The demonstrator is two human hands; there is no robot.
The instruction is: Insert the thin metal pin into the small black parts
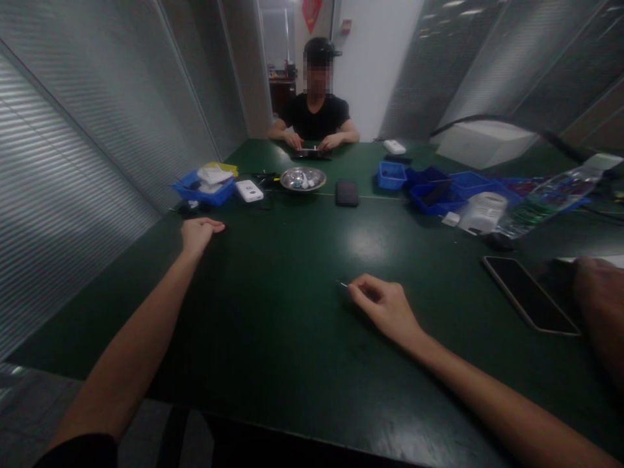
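Observation:
My right hand (385, 307) is over the middle of the green table (273, 292), its thumb and forefinger pinching a thin, pale, pin-like piece (342, 284) that points left. The exact kind of this piece is too small to tell. Farther left, my left hand (199, 235) reaches out with its fingertips pressed together. Whatever lies between them, if anything, is hidden. Close beyond that hand is a blue basket (214, 193) with white crumpled material in it, and a white power bank (249, 190) lies to its right.
A metal bowl (302, 188) of small items and a dark flat pad (346, 194) lie farther back. Blue trays (429, 198), a plastic bottle (546, 195) and a phone (529, 296) are at right. Another person's hand (602, 292) shows there; a co-worker (316, 114) sits opposite.

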